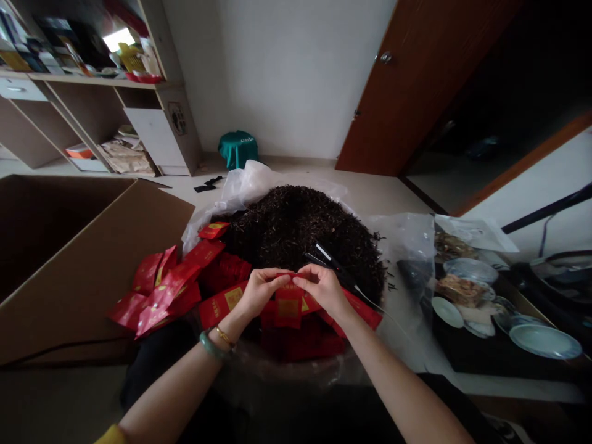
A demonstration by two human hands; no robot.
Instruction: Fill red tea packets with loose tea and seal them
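Note:
My left hand and my right hand meet over a small red packet with a gold label. Both pinch its top edge, fingers closed. The packet hangs in front of a large heap of dark loose tea leaves lying on clear plastic sheeting. Several more red packets lie scattered to the left and beneath my hands. A black tool with a cord rests on the tea just behind my right hand.
A big open cardboard box stands at the left. A tray of small dishes and bowls sits at the right. Shelving, a green stool and a brown door line the far wall.

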